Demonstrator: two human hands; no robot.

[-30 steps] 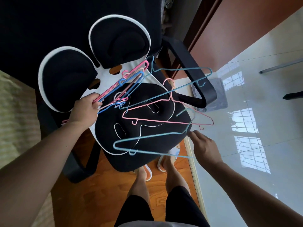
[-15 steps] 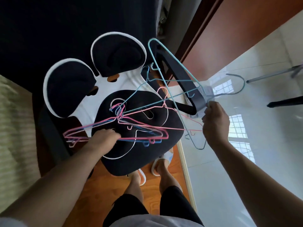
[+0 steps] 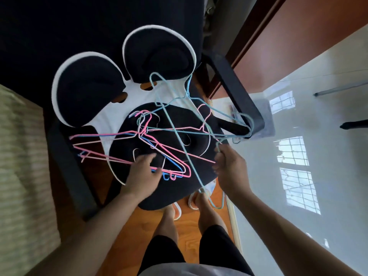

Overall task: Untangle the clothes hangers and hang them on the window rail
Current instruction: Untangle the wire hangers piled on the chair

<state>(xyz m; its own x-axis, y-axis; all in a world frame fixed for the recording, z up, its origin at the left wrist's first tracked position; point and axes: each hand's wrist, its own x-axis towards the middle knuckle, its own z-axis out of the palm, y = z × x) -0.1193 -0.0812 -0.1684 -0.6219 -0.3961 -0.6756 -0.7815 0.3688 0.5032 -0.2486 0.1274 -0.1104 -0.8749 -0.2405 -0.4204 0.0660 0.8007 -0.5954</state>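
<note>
A tangle of thin wire hangers lies on the black seat cushion (image 3: pixel 151 198) of a chair. The pink, white and blue hangers (image 3: pixel 111 148) spread flat to the left. My left hand (image 3: pixel 142 175) rests on their lower bars, fingers spread over the wires. My right hand (image 3: pixel 229 168) grips the neck of a teal hanger (image 3: pixel 179 140), whose long bars cross the cushion and reach past its front edge. A second teal hanger (image 3: pixel 225 116) and a pale pink one (image 3: pixel 205 116) are still looped with it. No window rail is in view.
The chair has a black armrest (image 3: pixel 235 90) at right and two round black back pads edged in white (image 3: pixel 159 54). My bare feet in slippers (image 3: pixel 199 200) stand on wooden floor. A glossy white tiled floor (image 3: pixel 298 176) lies to the right, a striped mat to the left.
My right hand dropped from up by the armrest to the cushion's right edge, swinging the teal hanger down. My left hand slid right along the pink bundle, which now lies flat.
</note>
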